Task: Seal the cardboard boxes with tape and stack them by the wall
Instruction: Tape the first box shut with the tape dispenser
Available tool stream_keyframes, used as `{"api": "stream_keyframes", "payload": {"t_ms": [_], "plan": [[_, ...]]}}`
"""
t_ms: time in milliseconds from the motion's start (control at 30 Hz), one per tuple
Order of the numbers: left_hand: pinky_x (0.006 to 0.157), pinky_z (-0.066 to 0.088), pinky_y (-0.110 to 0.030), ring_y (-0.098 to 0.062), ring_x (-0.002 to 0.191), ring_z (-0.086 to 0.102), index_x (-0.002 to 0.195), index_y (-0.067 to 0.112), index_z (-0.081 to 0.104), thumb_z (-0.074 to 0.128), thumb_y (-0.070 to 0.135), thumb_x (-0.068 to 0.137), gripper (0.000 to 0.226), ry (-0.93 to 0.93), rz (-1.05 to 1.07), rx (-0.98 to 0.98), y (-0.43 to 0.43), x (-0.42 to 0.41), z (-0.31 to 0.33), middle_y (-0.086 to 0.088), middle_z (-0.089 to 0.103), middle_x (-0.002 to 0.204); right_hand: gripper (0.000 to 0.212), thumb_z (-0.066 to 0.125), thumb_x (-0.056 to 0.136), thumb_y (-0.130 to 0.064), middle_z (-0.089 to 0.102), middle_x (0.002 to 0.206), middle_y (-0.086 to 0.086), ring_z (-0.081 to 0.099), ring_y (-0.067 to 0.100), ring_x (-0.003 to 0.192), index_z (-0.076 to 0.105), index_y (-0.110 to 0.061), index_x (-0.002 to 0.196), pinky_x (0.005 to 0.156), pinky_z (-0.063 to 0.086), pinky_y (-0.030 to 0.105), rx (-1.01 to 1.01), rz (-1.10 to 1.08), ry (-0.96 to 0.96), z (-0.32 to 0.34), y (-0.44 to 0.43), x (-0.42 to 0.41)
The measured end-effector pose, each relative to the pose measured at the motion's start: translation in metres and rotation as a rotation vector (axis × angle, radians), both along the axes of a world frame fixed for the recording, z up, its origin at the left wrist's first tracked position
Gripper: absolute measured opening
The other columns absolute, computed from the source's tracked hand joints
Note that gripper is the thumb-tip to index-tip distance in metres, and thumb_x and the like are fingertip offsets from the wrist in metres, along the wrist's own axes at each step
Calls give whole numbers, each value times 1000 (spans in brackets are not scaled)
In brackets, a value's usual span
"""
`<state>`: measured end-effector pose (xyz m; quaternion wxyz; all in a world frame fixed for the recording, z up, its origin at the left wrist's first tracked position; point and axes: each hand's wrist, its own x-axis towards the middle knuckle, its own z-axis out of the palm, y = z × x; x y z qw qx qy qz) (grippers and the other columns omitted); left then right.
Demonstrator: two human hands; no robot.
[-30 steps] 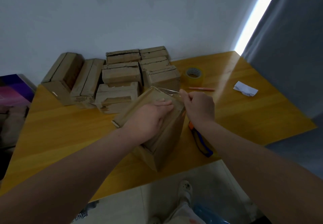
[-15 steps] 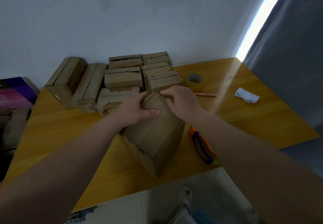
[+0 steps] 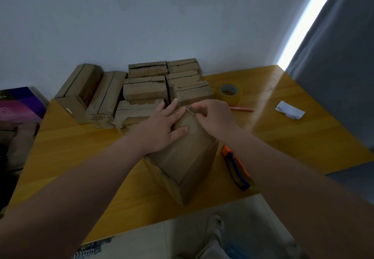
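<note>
Since half a second ago the right hand [image 3: 216, 117] has lifted off the box [image 3: 188, 161] and now pinches a strip of tape [image 3: 189, 109] at its far end. The left hand [image 3: 162, 129] presses flat on top, fingers spread. The box sits near the table's [image 3: 303, 137] near edge (other boxes [image 3: 145, 90] stand far, by the wall).
</note>
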<state>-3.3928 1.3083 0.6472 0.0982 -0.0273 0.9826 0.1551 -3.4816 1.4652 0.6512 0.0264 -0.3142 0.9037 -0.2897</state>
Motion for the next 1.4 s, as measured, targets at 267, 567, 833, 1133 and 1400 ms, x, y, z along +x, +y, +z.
{"api": "stream_keyframes", "payload": {"t_ms": [267,567,833,1133,1400], "plan": [[117,18,-41,-17,148,-6,152,27,18,26,50,100,58,91,-83,-207,15,8,10,13,10,159,30,62,91,-18,68,117,-3,59,8,103,67,-19,121,84,36,15,-18,-14,-15,3,12,5],[104,9,-12,-14,138,35,139,17,49,39,32,102,41,304,-207,-85,17,22,9,1,46,146,5,64,92,-20,71,100,3,70,17,79,62,-19,97,74,60,35,-453,-96,-501,18,38,4],[115,11,-29,-17,145,17,143,18,40,14,55,89,70,231,-267,-48,8,30,1,0,23,157,74,25,79,-83,44,137,-11,36,14,128,46,-42,137,115,23,44,39,50,-793,-14,35,-8],[101,38,-44,-20,134,24,130,24,37,19,57,81,62,174,-253,-78,7,13,-1,4,32,152,66,24,81,-79,50,132,-3,41,12,116,54,-38,123,101,29,34,158,248,-467,-75,29,-68],[99,34,-29,-22,121,50,126,14,58,37,47,91,52,350,-303,-89,3,22,1,-6,56,134,64,20,99,-61,23,157,-11,23,10,142,16,-29,154,110,18,27,65,255,-649,8,36,11]]}}
